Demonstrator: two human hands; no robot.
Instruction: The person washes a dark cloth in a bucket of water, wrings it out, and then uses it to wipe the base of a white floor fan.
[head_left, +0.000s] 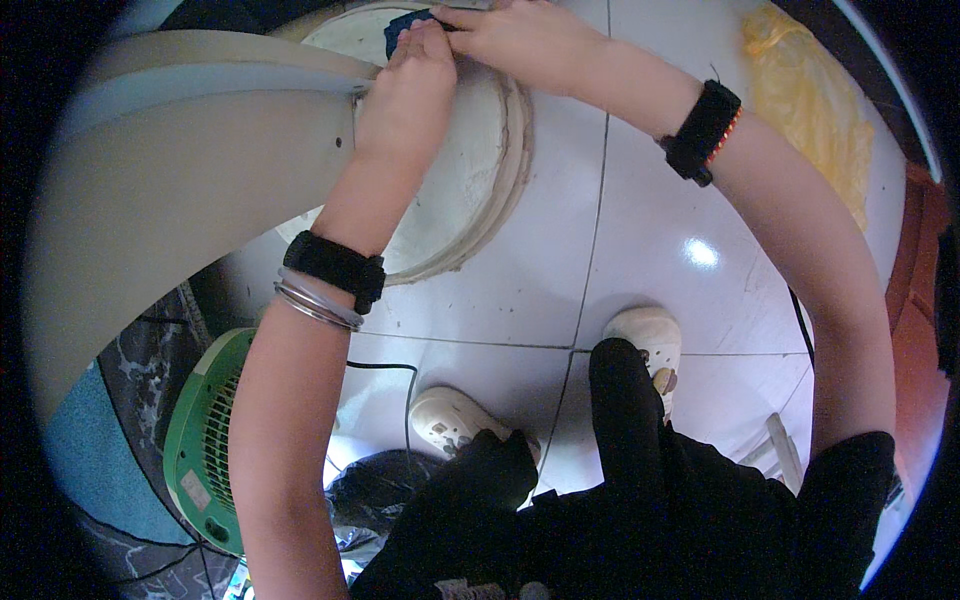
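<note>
My left hand (411, 97) reaches to the top of the head view, its fingertips on a small dark blue piece, perhaps cloth (401, 31). Beside it my right hand (510, 36) meets the same piece from the right, its fingers stretched towards the left fingertips and partly cut off by the picture's rim. Both hands are over a round, off-white base or disc (465, 187) with a worn, layered edge. A curved pale panel (202, 165) stands on or beside this disc, left of my left hand. Whether the fingers pinch the dark piece or only press on it cannot be told.
White floor tiles (480, 315) surround the disc. A yellow plastic bag (810, 112) lies at the upper right. To the lower left are a green slatted appliance (214, 442), a black cable (382, 366) and a black plastic bag (375, 487). My feet wear white clogs (442, 420).
</note>
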